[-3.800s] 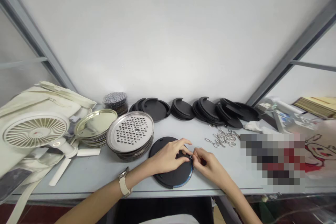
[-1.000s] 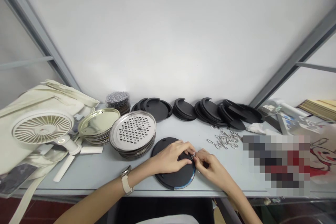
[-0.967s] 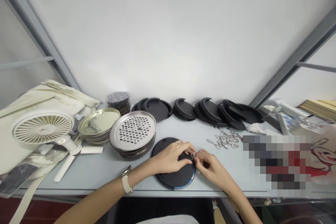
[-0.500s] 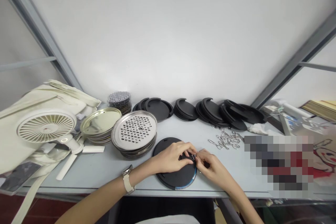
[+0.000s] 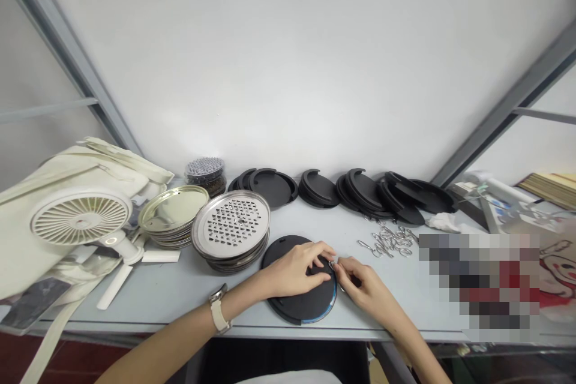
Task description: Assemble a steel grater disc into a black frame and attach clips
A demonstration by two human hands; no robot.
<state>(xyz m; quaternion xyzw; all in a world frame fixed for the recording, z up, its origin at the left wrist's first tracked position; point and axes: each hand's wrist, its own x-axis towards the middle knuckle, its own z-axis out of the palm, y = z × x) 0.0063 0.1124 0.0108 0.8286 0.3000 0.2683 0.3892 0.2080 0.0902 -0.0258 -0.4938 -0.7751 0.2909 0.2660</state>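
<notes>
A round black disc [image 5: 310,306] lies near the table's front edge, with a blue strip along its right rim. My left hand [image 5: 294,270] rests over the disc, thumb and fingers apart, covering part of it. At the disc's right edge, my right hand [image 5: 362,282] is closed in a pinch on a small metal clasp [image 5: 332,265], mostly hidden by the fingers. A pile of loose metal clasps [image 5: 391,240] lies behind my right hand. To the left of the disc stands a stack of metal plates, the top plate [image 5: 234,225] pierced with holes.
Gold-coloured lids [image 5: 173,210] are stacked at left beside a white fan [image 5: 81,216] and a cream bag [image 5: 58,174]. Black curved-rim trays [image 5: 272,186] line the wall. A tub of small grey pieces [image 5: 204,168] stands behind the plates. A blurred patch covers the right side.
My right fingertips have drawn slightly away from my left fingers, and more of the metal clasp shows between them. The left hand and the disc stay nearly still.
</notes>
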